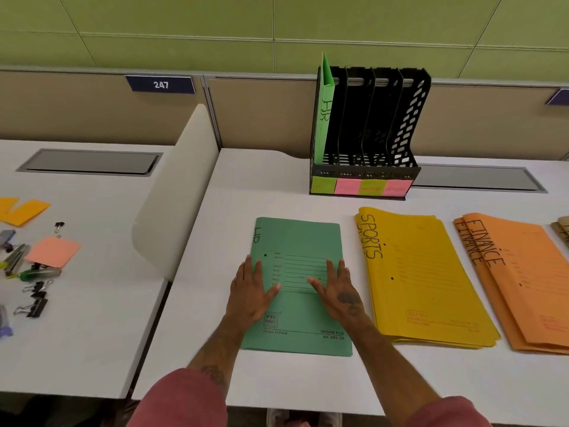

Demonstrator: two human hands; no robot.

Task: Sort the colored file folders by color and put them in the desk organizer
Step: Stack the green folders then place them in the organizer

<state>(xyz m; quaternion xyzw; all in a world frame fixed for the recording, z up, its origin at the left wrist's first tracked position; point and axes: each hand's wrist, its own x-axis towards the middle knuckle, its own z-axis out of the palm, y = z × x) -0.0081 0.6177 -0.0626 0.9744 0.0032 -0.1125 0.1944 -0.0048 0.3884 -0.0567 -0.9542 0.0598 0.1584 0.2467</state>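
Both hands flat on one green folder

Left hand and right hand press it open-palmed, gripping nothing; organizer beyond holds one green folder; its label writing is illegible.

Office: numbered cubicle partition, desk organizer

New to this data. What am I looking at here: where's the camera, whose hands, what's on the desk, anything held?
There is one picture, taken by a camera worn on a person's head, looking down at their own hands. No robot. The left hand and right hand lie flat, fingers spread, on a green folder marked HR; nothing is gripped. To its right lie a yellow stack marked SPORTS and an orange stack marked FINANCE. Behind stands a black desk organizer; its leftmost slot holds one green HR folder upright. Binder clips lie on the neighbouring desk.
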